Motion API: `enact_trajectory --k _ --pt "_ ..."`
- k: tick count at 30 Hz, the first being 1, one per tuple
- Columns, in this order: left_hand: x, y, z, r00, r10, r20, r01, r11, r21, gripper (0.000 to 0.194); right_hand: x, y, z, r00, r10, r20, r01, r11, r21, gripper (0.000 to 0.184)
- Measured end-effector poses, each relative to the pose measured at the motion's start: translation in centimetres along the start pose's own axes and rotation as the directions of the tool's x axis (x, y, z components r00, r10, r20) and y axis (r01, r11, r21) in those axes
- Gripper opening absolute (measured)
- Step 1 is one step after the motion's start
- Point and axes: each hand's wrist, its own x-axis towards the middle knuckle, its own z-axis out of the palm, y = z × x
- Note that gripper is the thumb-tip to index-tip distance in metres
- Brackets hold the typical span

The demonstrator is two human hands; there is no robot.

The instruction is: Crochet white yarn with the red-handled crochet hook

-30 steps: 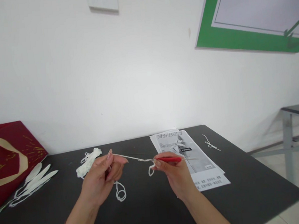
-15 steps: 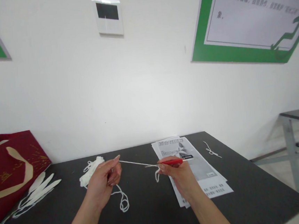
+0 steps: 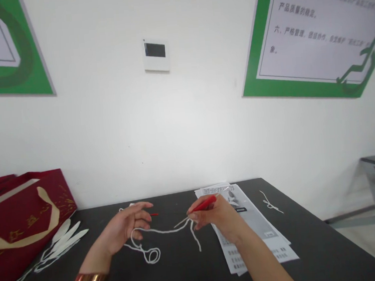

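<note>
My right hand [image 3: 214,217] is closed round the red handle of a crochet hook [image 3: 204,203]. Its thin metal shaft points left, and the same fingers pinch white yarn [image 3: 169,231] whose short end hangs below them. From there the strand runs slackly to my left hand [image 3: 126,226], looping by the lower fingers. That hand is open, fingers spread and curved. A loose coil of the yarn lies on the table below it. Behind the left hand, the yarn bundle is almost wholly hidden.
The black table [image 3: 179,274] meets a white wall. Printed sheets [image 3: 261,234] lie under my right forearm, with a knotted piece of white yarn [image 3: 269,203] beyond. At left are white crocheted leaf-shaped pieces [image 3: 63,241] and a dark red gift bag [image 3: 20,216]. A thin red item [image 3: 153,214] lies beyond my left fingers.
The yarn was stretched taut between both hands and now sags. My left fingers have opened from a pinch. The hook has tilted, tip down to the left, and the view has tipped up.
</note>
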Motion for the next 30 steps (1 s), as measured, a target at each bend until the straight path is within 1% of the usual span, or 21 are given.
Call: enact_trajectory --k 1,3,5,7,9,10,11,12,14,16,18,20,22,23,24,25,26,27,28,29,30 --pt "0.2 0.0 0.2 0.999 -0.03 0.015 0.029 0.999 0.04 0.033 0.2 -0.1 0.1 1.0 0.012 0.027 -0.013 1.0 0.01 0.023" --pt "0.6 0.1 1.1 0.998 -0.049 0.031 0.046 0.995 0.092 0.021 0.7 -0.1 0.3 0.996 0.034 0.077 -0.037 0.999 0.037 0.022" --pt "0.8 0.4 3.0 0.998 -0.01 0.058 0.006 0.997 0.071 0.018 0.9 0.2 0.5 0.992 0.038 0.118 -0.046 0.997 0.069 0.021" --pt "0.5 0.6 5.9 0.995 0.04 0.097 -0.039 0.999 -0.013 0.017 1.0 0.5 0.7 0.99 0.026 0.136 -0.038 0.995 0.093 0.021" --pt "-0.2 0.8 9.0 0.985 0.074 0.155 -0.053 0.989 -0.138 0.025 1.0 0.7 0.8 0.993 0.005 0.121 -0.02 0.992 0.124 0.02" --pt "-0.5 0.7 10.3 0.977 0.067 0.2 -0.027 0.98 -0.199 0.031 1.0 0.8 0.8 0.994 -0.003 0.106 -0.012 0.989 0.144 0.02" --pt "-0.8 0.7 11.5 0.966 0.042 0.255 0.024 0.968 -0.249 0.037 1.0 1.0 0.7 0.996 -0.008 0.09 -0.008 0.986 0.168 0.02" --pt "-1.0 0.6 12.3 0.953 0.021 0.301 0.072 0.953 -0.295 0.041 0.9 1.2 0.6 0.997 -0.012 0.073 -0.003 0.98 0.197 0.02" --pt "-1.1 0.3 12.9 0.933 0.004 0.359 0.147 0.909 -0.391 0.042 0.8 1.6 0.2 0.999 -0.016 0.05 0.003 0.968 0.251 0.02" --pt "-1.0 0.2 12.6 0.927 0.019 0.376 0.181 0.853 -0.49 0.038 0.8 2.1 -0.1 0.999 -0.019 0.037 0.008 0.958 0.287 0.019" --pt "-1.0 0.3 11.9 0.93 0.064 0.361 0.173 0.792 -0.585 0.034 0.8 2.5 -0.3 0.999 -0.025 0.032 0.014 0.952 0.306 0.018" --pt "-1.3 0.7 11.5 0.94 0.146 0.308 0.121 0.702 -0.702 0.033 0.8 2.7 -0.2 0.999 -0.036 0.032 0.023 0.944 0.33 0.017" --pt "-1.7 1.3 11.7 0.95 0.26 0.172 0.01 0.525 -0.851 0.033 0.7 2.9 0.1 0.998 -0.049 0.03 0.035 0.933 0.359 0.017" --pt "-1.8 1.6 11.9 0.944 0.315 0.098 -0.074 0.491 -0.868 0.034 0.7 2.9 0.2 0.998 -0.055 0.027 0.041 0.928 0.369 0.017" --pt "-2.0 1.9 12.2 0.927 0.372 0.045 -0.165 0.514 -0.842 0.034 0.6 2.9 0.3 0.998 -0.059 0.022 0.047 0.926 0.376 0.017" --pt "-2.0 2.0 12.5 0.907 0.422 0.015 -0.257 0.581 -0.772 0.035 0.5 2.9 0.4 0.998 -0.062 0.017 0.051 0.924 0.378 0.017" --pt "-2.1 2.0 12.7 0.882 0.471 -0.01 -0.365 0.671 -0.645 0.037 0.5 2.9 0.4 0.998 -0.063 0.015 0.053 0.924 0.379 0.017" --pt "-2.0 1.9 12.7 0.853 0.521 -0.026 -0.471 0.749 -0.466 0.039 0.5 2.9 0.4 0.998 -0.064 0.016 0.053 0.923 0.381 0.017" --pt "-1.9 1.6 12.6 0.827 0.562 -0.024 -0.552 0.802 -0.23 0.038 0.5 3.0 0.4 0.998 -0.064 0.016 0.053 0.922 0.383 0.017" --pt "-1.8 1.3 12.4 0.834 0.551 0.032 -0.551 0.834 -0.015 0.039 0.6 3.1 0.4 0.998 -0.063 0.016 0.052 0.92 0.389 0.017" --pt "-1.7 0.9 12.1 0.866 0.486 0.118 -0.499 0.857 0.133 0.042 0.6 3.1 0.3 0.998 -0.062 0.016 0.05 0.914 0.401 0.017"
